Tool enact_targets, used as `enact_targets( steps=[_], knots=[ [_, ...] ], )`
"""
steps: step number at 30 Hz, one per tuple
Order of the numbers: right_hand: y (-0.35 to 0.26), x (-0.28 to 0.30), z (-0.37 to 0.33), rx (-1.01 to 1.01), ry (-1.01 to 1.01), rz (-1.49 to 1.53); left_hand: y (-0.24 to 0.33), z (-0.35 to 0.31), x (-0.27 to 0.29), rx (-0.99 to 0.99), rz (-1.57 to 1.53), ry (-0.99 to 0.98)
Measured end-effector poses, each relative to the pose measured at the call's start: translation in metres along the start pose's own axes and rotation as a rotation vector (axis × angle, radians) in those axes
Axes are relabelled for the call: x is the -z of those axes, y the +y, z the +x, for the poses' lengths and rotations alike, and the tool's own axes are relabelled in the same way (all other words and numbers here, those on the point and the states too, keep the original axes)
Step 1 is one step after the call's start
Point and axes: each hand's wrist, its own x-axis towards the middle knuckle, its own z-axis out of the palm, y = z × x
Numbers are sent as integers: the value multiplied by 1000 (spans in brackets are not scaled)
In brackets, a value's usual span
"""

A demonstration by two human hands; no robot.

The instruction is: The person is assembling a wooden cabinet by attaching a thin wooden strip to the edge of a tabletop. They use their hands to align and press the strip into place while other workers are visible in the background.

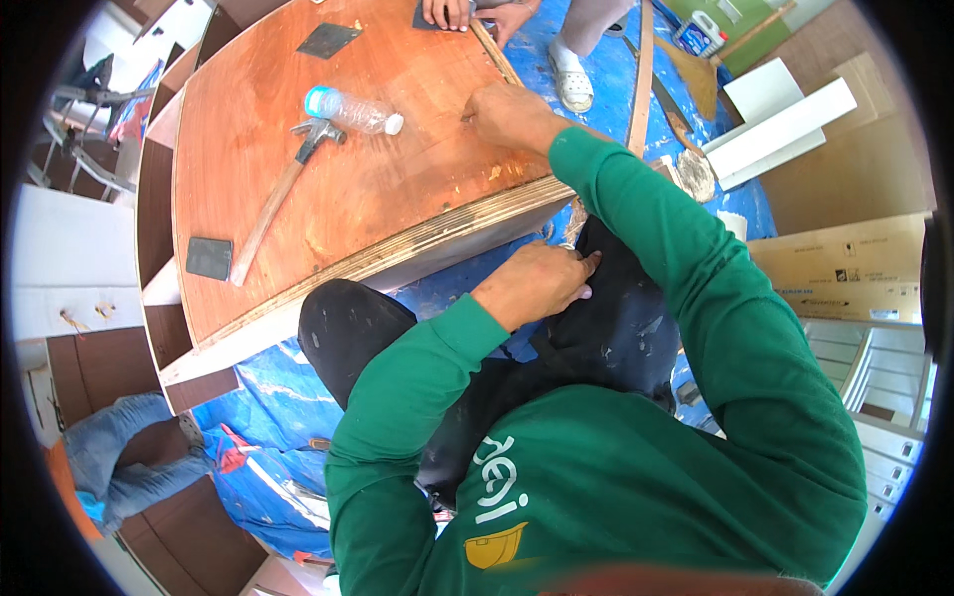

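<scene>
My right hand (512, 117) is closed and rests on the orange-brown wooden panel (417, 189) near its right edge. Its fingertips are tucked under, so whatever they may pinch is hidden. Lower down, off the panel's near edge, my left hand (537, 283) is held in front of my dark trouser leg with its fingers curled in. I cannot make out anything inside it. On the panel lie a clear plastic bottle (360, 111) on its side and a claw hammer (275, 204) with a wooden handle. Dark sandpaper pieces (210, 257) (328, 40) lie flat there too.
A co-worker's hand (447, 12) presses on the panel's far edge. Near it is a foot in a white clog (572, 84). Blue tarp (268, 397) covers the floor. White boards (785, 119), a handsaw (668, 104) and a jug (700, 35) are at the right.
</scene>
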Motion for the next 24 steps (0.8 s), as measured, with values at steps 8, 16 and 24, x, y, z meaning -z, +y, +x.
enact_targets(
  steps=[8, 16, 24],
  knots=[
    [-13, 9, -3, -64, -113, -111, -20, -1, -12, -25, 143, 65],
    [2, 8, 18, -37, -50, -102, -27, 8, -58, -119, 292, 175],
    [9, 5, 25, 1, -113, -149, -29, 10, -50, -119, 282, 184]
  ],
)
